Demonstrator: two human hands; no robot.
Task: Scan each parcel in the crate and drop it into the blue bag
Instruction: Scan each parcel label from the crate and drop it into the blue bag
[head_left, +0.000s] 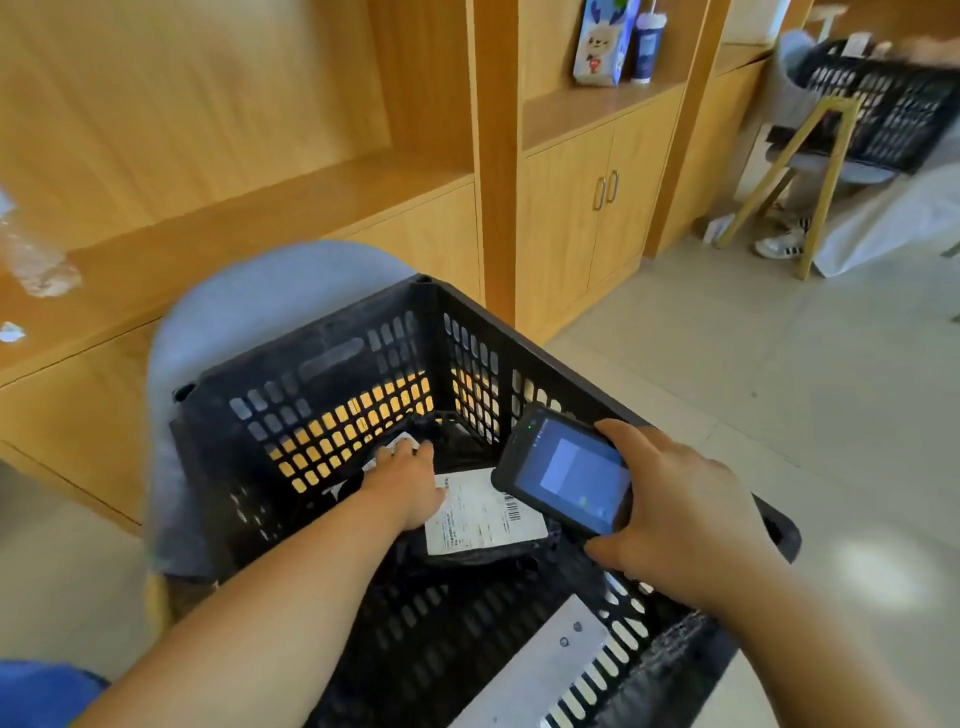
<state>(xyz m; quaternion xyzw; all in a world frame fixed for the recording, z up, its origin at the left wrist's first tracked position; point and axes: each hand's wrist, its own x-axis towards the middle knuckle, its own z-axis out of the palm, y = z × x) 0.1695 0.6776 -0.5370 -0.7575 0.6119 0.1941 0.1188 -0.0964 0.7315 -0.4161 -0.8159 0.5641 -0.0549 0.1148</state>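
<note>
A black slotted crate (332, 364) stands on a grey chair in front of me. Inside lie black plastic parcels. One parcel (483, 514) shows a white shipping label with a barcode. My left hand (405, 483) reaches down into the crate and rests on a second black parcel (395, 444) at the far corner, fingers over its white label. My right hand (675, 514) holds a dark handheld scanner (563, 470) over the crate's right rim, with its screen lit. A patch of blue (41, 691) shows at the bottom left corner; I cannot tell whether it is the bag.
Wooden cabinets and shelves (571, 208) line the wall behind the crate. A grey chair back (249, 306) rises behind the crate. At the far right another black crate (893, 104) sits on a chair, with a person's shoes below. Pale tiled floor (779, 364) lies to the right.
</note>
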